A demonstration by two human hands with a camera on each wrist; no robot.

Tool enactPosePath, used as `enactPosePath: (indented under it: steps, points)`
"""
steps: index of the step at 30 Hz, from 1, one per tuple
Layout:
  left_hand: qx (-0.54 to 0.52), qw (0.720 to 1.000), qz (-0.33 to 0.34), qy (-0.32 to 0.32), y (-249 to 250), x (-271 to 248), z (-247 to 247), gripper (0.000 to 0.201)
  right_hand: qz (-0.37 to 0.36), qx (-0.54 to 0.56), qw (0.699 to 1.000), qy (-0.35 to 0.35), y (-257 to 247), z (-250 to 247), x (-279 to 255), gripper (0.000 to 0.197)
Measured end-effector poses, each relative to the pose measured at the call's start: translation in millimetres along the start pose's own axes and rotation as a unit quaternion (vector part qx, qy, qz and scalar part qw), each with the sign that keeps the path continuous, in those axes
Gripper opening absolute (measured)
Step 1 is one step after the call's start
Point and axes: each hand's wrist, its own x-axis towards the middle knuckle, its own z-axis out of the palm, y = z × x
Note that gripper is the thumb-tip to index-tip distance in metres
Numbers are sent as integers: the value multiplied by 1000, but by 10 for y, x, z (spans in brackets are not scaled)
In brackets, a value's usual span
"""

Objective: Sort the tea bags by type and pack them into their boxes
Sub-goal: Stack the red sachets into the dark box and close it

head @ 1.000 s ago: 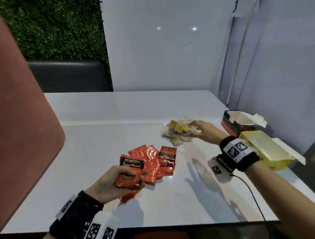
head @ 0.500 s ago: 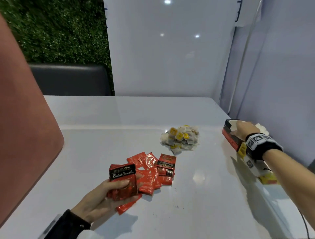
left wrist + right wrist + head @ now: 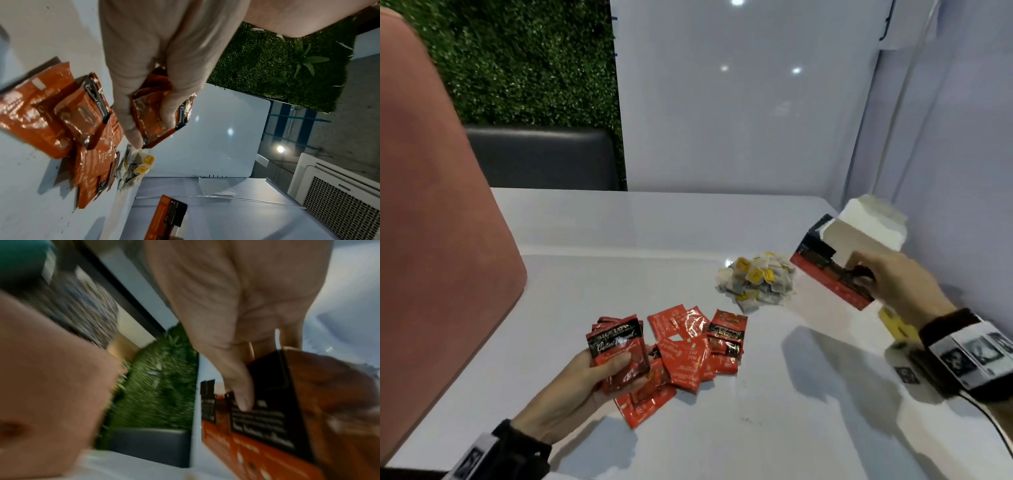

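Above the table's (image 3: 756,428) right edge, right hand (image 3: 900,284) gripping red box (image 3: 825,277); left hand (image 3: 585,380) clutching red sachets (image 3: 619,349).

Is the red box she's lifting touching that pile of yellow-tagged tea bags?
Apart. The head view shows the red box held in the right hand, table visible before the yellow-tagged tea bags.

Left wrist (image 3: 517,448): black band with a white block bearing black square-patterned markers.
Right wrist (image 3: 962,346): black band, a white block (its printed square markers blurred), and one more marker tag below.
Cable (image 3: 993,421): thin, black, trailing from the right wrist block.
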Motion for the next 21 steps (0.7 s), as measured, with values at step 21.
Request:
enactPosePath:
  steps: [21]
  points:
    - [401,878,89,-246,-184,474,1626,106,-206,181,957,-98,-797,-57,-608,28]
